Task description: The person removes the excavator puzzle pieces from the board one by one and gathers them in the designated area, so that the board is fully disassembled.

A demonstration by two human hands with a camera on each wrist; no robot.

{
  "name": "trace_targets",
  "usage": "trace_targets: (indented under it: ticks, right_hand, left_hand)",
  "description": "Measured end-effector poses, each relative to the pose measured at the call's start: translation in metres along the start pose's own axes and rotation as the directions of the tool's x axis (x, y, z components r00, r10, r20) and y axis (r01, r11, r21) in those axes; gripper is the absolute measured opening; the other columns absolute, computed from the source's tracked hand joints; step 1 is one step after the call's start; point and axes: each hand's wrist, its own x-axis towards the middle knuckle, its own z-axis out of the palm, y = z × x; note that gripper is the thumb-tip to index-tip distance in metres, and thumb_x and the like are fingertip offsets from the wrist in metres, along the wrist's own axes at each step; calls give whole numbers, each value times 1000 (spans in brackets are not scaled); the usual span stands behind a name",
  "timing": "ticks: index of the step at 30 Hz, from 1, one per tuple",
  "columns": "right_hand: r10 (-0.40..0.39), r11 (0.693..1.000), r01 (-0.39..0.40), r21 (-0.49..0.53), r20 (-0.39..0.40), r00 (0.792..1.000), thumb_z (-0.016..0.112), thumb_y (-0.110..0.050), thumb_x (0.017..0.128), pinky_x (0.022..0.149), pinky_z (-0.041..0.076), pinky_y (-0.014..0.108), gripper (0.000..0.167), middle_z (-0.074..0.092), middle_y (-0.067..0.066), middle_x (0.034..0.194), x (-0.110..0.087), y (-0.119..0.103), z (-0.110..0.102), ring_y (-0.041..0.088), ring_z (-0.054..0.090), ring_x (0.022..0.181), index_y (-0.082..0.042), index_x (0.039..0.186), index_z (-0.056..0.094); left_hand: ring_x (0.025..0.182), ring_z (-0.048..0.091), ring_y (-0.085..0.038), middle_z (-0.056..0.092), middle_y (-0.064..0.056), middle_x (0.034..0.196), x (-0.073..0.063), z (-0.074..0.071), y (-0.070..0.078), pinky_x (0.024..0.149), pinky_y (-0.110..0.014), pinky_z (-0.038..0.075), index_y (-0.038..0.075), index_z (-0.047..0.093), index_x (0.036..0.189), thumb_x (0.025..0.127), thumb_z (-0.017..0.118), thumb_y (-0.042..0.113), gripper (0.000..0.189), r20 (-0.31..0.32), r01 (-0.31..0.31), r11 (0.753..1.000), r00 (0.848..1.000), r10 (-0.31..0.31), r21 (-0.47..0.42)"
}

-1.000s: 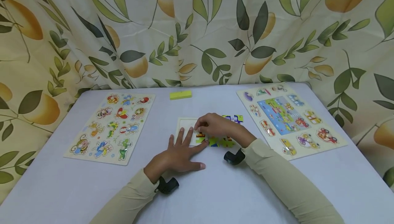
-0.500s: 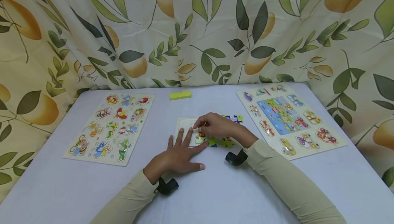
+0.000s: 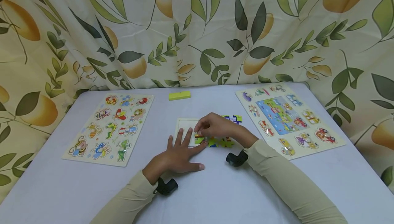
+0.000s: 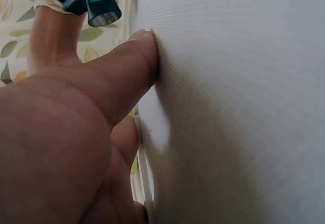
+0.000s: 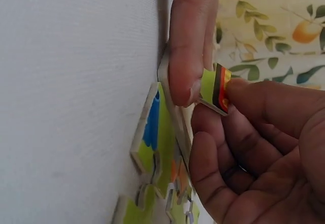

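My right hand pinches a small jigsaw piece between thumb and fingers; it is green with a black, red and yellow band. The piece is tilted over the right part of a white puzzle tray. My left hand lies with spread, straight fingers, its longer fingertips on the tray and its thumb on the tablecloth. In the right wrist view, the left index fingertip is right beside the held piece. Several loose green jigsaw pieces lie by the tray's right side, partly hidden under my right hand.
A peg puzzle board with insects lies to the left, and another with vehicles to the right. Near the back edge of the table sits a yellow-green block. A leaf-patterned curtain hangs behind.
The held jigsaw piece has turned slightly in my right fingers and shifted a touch to the left. My left hand has stayed in place.
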Motion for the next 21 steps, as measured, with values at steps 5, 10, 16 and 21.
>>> trace_targets:
  ticks: [5,10,16,21]
  right_hand:
    - [-1,1000,2,-27,33,999,62,4,91,76,51,28,15,70,2,89,-1,-2,0,15,60,78,-1,101,72]
    - [22,998,-20,-63,39,999,62,3,92,76,50,27,20,69,0,90,-2,-2,1,15,57,77,-2,108,72]
    - [2,997,-3,-82,-12,1000,61,3,93,78,50,28,21,70,2,96,-5,-3,-3,14,58,82,0,111,71]
    - [-19,995,14,-103,-49,999,60,-1,94,69,47,28,23,72,5,102,-11,-2,-11,13,58,76,1,114,71]
  left_hand:
    - [142,-20,-41,-13,-11,161,0,0,0,106,-68,-4,41,28,152,89,53,66,73,-2,1,1000,1000,-1,-1]
    - [142,-21,-41,-13,-11,161,1,1,-1,106,-68,-4,42,28,152,89,54,66,73,-1,1,1000,1000,-1,-4]
    - [142,-22,-40,-14,-11,161,1,2,-1,106,-68,-5,43,27,152,88,53,66,72,8,5,1000,1000,-4,-6]
    - [141,-22,-40,-14,-12,161,1,1,-1,106,-68,-5,42,27,152,89,53,65,72,6,2,1000,1000,-1,-5]
